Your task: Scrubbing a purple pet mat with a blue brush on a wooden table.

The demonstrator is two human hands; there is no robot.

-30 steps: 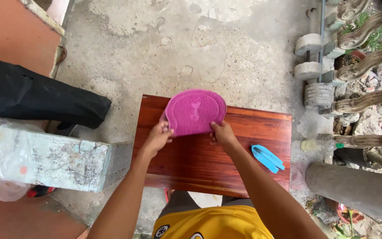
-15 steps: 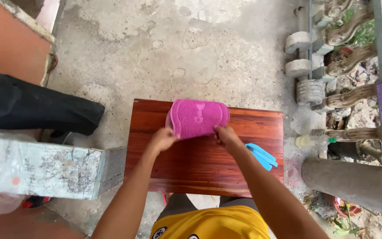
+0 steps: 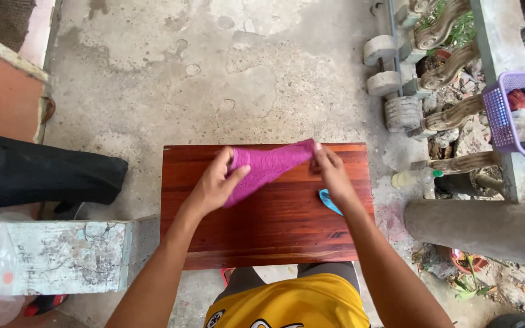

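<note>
Magenta knitted cloth (image 3: 264, 170) held folded into tapering band above red wooden table (image 3: 262, 231). Lower end gripped by left hand (image 3: 214, 185), upper corner pinched by right hand (image 3: 332, 173). Blue item (image 3: 328, 200) partly hidden beneath right wrist.

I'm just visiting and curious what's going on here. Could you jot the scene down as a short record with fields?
Setting: outdoor concrete floor, seen from above
Work surface: reddish wooden table
Left hand: grips one end of a magenta cloth
Right hand: pinches the cloth's other end
Cloth state: folded, lifted and stretched between both hands
Also on table: blue item, partly hidden by the right wrist
Nearby: purple basket at right, black bag at left
</note>
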